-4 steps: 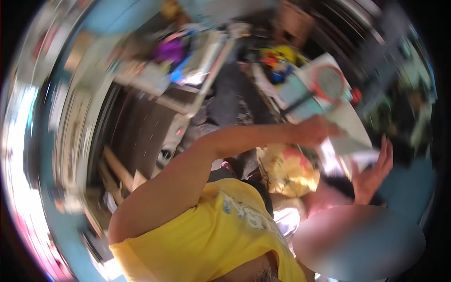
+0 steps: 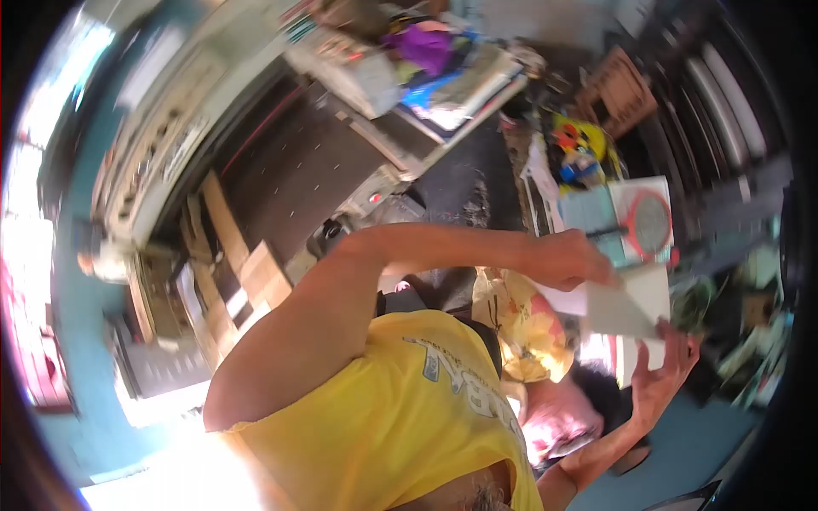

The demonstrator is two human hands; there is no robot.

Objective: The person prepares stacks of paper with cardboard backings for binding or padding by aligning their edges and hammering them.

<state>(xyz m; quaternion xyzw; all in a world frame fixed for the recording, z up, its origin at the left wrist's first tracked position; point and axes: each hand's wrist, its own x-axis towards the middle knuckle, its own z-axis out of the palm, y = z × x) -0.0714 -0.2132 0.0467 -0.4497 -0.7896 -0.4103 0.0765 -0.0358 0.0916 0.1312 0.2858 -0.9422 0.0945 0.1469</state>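
Observation:
My left hand [image 2: 567, 260] reaches across from the left, its fingers closed at the upper left edge of a pale sheet of paper [image 2: 632, 305]. My right hand [image 2: 663, 373] comes up from the lower right, with its thumb and fingers at the sheet's lower edge. Part of the white paper shows between them. Just beyond the sheet lies a red-rimmed racket [image 2: 649, 224] with a dark handle, on top of a light blue and white book or pad [image 2: 590, 209]. A yellow floral bag [image 2: 524, 328] sits nearer my body, beneath my left forearm.
On the left stands a large machine with a dark, light-dotted bed [image 2: 294, 162]. Cardboard pieces [image 2: 264, 277] lean near it. Papers and a purple cloth-like item [image 2: 426, 49] lie at the back. A brown carton [image 2: 618, 85] stands beyond a yellow, red and blue packet [image 2: 579, 145].
My right hand has moved from open beside the paper to its lower edge. My left hand stays on the paper. The view has swung, shifting the background, and is sharper.

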